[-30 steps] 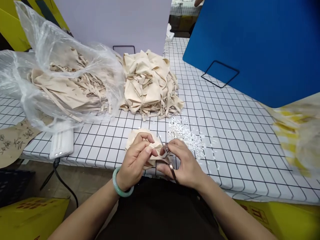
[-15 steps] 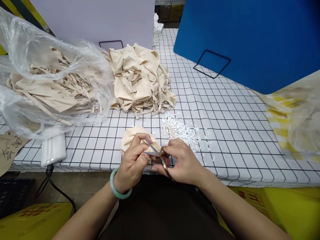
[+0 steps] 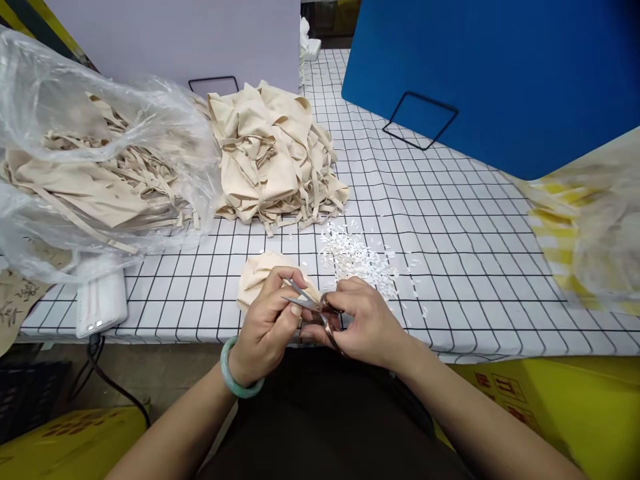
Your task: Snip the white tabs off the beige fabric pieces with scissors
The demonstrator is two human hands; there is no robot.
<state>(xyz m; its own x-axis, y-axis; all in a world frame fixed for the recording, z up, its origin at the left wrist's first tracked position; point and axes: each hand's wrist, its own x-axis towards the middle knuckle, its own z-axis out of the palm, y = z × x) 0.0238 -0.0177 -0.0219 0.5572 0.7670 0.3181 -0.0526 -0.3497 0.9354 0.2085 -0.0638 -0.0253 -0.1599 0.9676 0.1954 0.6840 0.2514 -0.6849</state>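
Observation:
My left hand, with a green bangle on its wrist, pinches a small cream cloth piece at the table's near edge. My right hand grips small metal scissors; their blades are parted and point left at the spot where my left fingers hold the cloth. Just beyond my right hand lies a scatter of tiny white clippings on the grid-patterned tablecloth.
A heap of cream cloth pieces with straps sits behind my hands. Left of it a clear plastic bag holds more. A white power strip lies at the left edge. A blue board stands at right, another plastic bag far right.
The scissors swung from pointing up to pointing left at my left fingers, blades now parted. The view shifted, so the cloth heaps sit further left in the picture.

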